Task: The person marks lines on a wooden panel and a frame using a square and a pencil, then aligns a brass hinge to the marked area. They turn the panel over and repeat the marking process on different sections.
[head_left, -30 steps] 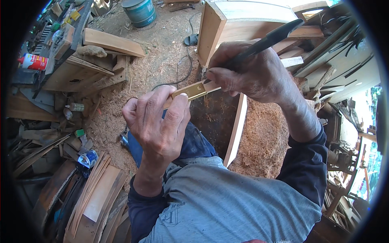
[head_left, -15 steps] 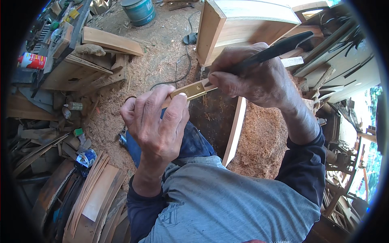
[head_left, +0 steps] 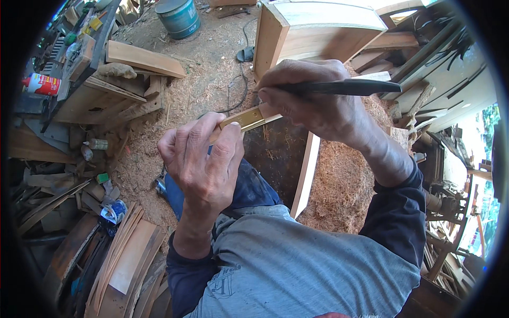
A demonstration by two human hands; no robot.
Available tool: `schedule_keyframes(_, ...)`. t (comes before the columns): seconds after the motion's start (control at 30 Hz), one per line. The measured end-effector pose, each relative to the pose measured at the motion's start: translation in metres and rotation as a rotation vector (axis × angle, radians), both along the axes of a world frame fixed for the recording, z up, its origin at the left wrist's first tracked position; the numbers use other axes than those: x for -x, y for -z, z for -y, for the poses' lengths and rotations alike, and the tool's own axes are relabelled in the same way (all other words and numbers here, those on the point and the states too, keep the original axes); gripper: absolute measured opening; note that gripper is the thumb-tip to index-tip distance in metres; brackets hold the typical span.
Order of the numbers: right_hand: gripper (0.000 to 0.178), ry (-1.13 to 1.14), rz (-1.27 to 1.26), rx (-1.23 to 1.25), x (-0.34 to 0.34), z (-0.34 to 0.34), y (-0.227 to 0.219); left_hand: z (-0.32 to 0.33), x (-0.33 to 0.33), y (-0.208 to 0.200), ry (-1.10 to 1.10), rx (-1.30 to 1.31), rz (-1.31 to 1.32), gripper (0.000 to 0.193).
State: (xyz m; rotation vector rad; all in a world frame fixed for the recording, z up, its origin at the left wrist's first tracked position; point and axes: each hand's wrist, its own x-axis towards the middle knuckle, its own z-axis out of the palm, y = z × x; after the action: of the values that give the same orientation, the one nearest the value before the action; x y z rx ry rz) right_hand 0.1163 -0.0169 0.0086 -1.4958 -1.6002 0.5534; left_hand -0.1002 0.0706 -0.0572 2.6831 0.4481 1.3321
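Near brass plate (head_left: 247, 119), black pen (head_left: 360, 87), now level

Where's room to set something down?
Shavings-strewn floor between the teal metal drum and dark sandal, or right of the long pale wooden board. Crowded: brown scrap wood at lower left, and between left hand and right hand, around the brass-coloured plate.

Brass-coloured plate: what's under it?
Pale wood shows past its right end. Whatever lies directly beneath the brass-coloured plate is covered; the left hand hides its left end.
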Motion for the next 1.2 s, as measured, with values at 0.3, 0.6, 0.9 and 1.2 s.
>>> schedule_keyframes(0.3, 0.044, 0.19, 0.976, -0.302, -0.106, 0.058, 0.002, -0.019, -0.006, 0.0, -0.02, -0.015, 0.024, 0.024)
schedule_keyframes(0.6, 0.036, 0.342, 0.699, -0.192, -0.114, 0.074, 0.039, -0.07, 0.017, -0.005, 0.069, -0.031, -0.027, 0.025)
schedule_keyframes(0.9, 0.034, 0.293, 0.348, -0.264, -0.056, 0.039, 0.046, -0.06, 0.007, -0.023, 0.055, -0.046, -0.116, 0.02)
schedule_keyframes(1.2, 0.038, 0.289, 0.289, -0.328, -0.048, 0.051, 0.057, -0.027, -0.057, -0.009, 0.282, -0.032, -0.002, 0.025)
